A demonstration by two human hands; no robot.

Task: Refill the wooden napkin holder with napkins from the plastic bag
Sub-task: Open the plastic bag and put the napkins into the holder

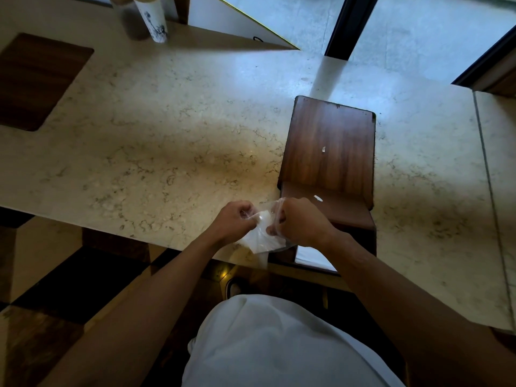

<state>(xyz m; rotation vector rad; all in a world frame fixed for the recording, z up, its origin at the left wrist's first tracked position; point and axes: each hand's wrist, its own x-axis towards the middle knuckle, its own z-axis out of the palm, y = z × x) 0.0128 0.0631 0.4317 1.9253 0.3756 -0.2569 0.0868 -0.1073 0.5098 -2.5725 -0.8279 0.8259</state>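
Observation:
A clear plastic bag with white napkins inside hangs over the counter's near edge. My left hand grips its top left and my right hand grips its top right, both fists closed on the plastic. Just right of my hands stands the dark wooden napkin holder, its broad top facing up with a small white scrap on it. A white strip, perhaps napkins, shows at the holder's low front, partly hidden by my right forearm.
The marble counter stretches left and back. A dark wooden inset lies at far left. A white cylinder stands at the back, beside a mirror panel. Dark window frames rise behind the holder.

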